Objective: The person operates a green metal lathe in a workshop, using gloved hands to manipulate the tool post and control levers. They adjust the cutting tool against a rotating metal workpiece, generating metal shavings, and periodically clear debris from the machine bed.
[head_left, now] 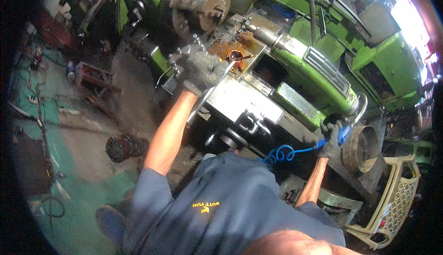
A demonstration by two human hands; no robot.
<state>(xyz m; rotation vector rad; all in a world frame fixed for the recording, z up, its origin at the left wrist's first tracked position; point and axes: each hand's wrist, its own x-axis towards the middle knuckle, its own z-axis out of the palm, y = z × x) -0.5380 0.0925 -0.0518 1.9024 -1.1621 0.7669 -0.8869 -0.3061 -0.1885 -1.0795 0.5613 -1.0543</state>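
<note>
In a dark grey glove, my left hand (200, 70) lies over the tool post (177, 57) of a green lathe. A shiny metal bar (203, 99) passes close beside that wrist. The left fingers blend with the dark metal, so their grip is unclear. My gloved right hand (331, 139) is closed round a blue air blow gun (343, 135) near the tailstock's handwheel. From the gun a coiled blue air hose (282, 153) runs left toward my waist. A red cup (236, 56) with a brush-like handle sticking out stands just right of my left hand.
The large lathe chuck (203, 3) at the top looks blurred. Right of it lie the green tailstock (309, 63) and metal chips. A round metal ring (360, 148) and a beige grille-like chair (397, 199) are at the right. A metal frame (94, 79) stands left.
</note>
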